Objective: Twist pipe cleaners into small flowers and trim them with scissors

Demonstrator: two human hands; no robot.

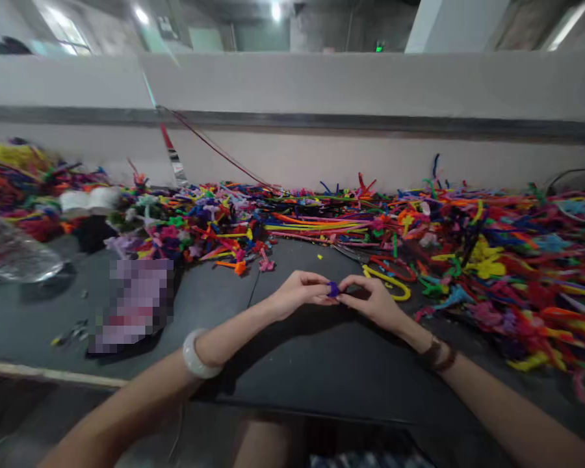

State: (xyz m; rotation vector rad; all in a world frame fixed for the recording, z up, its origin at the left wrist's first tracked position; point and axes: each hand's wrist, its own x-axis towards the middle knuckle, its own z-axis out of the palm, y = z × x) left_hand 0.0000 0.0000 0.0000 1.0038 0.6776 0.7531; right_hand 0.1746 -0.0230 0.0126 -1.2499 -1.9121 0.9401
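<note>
My left hand (299,292) and my right hand (370,300) meet over the middle of the dark grey table (292,364). Both pinch a small purple pipe-cleaner piece (333,289) between their fingertips, fingers closed. A white bangle (198,354) is on my left wrist and a dark brown band (437,354) on my right. A bent yellow pipe cleaner (390,283) lies just beyond my right hand.
A wide heap of many-coloured pipe cleaners (419,227) runs along the back of the table and down the right side. A clear plastic bottle (14,250) lies at the left. A blurred pinkish object (134,305) sits left of my arms. A pale wall rises behind.
</note>
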